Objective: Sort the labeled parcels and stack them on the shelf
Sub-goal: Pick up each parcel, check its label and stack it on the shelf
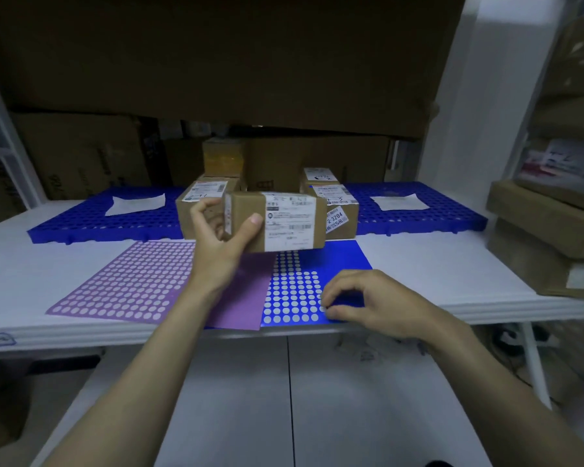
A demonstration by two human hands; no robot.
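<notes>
So the white table [418,264] has two blue grid pallets along its back edge, the left pallet [91,220] and the right pallet [429,214], each with a white paper sheet on it, the left sheet [135,203] and the right sheet [400,202]. At the front edge, near the middle, a purple sticker sheet [132,281] lies flat with a blue sticker sheet [317,281] just beside it, both covered in white dots. Brown parcels [547,244] are stacked at the right edge.
</notes>
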